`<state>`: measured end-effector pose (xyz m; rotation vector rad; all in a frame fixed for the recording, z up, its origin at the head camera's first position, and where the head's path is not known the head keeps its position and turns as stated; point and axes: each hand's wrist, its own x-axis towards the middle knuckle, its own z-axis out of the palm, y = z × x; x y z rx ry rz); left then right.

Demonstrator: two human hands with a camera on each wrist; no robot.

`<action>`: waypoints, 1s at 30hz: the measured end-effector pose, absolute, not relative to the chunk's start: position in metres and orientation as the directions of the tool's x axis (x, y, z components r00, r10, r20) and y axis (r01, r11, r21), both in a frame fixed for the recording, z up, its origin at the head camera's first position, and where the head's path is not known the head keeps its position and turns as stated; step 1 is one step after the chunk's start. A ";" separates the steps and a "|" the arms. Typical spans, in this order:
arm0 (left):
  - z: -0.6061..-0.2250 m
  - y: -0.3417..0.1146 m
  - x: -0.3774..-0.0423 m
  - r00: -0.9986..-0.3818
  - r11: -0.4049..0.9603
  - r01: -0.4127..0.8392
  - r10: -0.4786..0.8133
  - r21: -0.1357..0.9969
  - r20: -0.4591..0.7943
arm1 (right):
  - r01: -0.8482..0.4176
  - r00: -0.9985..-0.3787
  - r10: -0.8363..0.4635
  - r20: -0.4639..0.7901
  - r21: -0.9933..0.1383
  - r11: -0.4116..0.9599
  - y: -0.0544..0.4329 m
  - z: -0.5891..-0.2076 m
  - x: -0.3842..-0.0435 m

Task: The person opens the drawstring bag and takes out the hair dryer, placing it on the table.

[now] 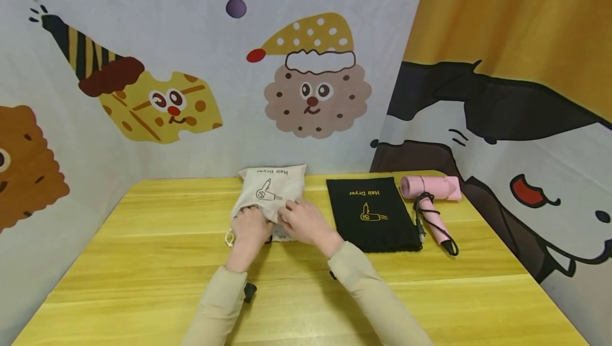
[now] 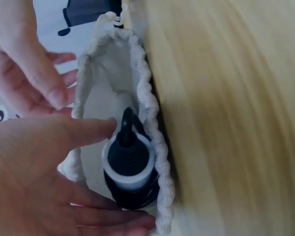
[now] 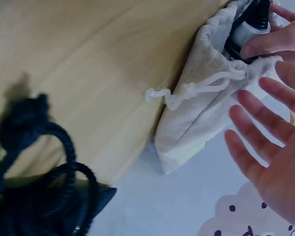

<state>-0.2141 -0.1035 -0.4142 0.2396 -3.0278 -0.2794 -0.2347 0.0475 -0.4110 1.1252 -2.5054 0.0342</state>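
Note:
A cream drawstring bag (image 1: 268,192) printed "Hair Dryer" lies at the far middle of the table. Inside its gathered mouth shows the white-and-black handle end of a hair dryer (image 2: 130,164), with black cord about it; the rest is hidden in the cloth. My left hand (image 1: 252,225) reaches into the mouth, thumb on one side of the handle and fingers on the other. Relaxed, slightly spread fingers of my right hand (image 1: 306,221) lie at the bag's right side, and in the right wrist view this hand (image 3: 275,132) grips nothing.
Right of the cream bag lies a flat black drawstring bag (image 1: 375,218) with yellow print. Beside it rests a pink hair dryer (image 1: 430,189) with its cord wrapped round the handle. A patterned cloth wall (image 1: 191,27) stands along the table's back edge.

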 end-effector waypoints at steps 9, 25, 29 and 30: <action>-0.418 -0.111 -0.224 -0.989 0.975 -0.120 -0.133 0.185 0.060 | -0.632 -0.763 -0.615 0.200 -0.027 0.775 0.065 -0.410 -0.241; -0.407 -0.145 -0.216 -0.997 0.945 0.028 0.049 0.327 -0.055 | -0.358 -0.925 -0.330 0.190 -0.139 0.923 0.110 -0.408 -0.262; -0.406 -0.151 -0.215 -0.993 0.928 0.079 0.107 0.364 -0.057 | -0.353 -0.925 -0.323 0.200 -0.137 0.926 0.117 -0.409 -0.264; -0.406 -0.153 -0.215 -0.991 0.923 0.089 0.118 0.375 -0.056 | -0.353 -0.926 -0.325 0.192 -0.136 0.926 0.117 -0.409 -0.264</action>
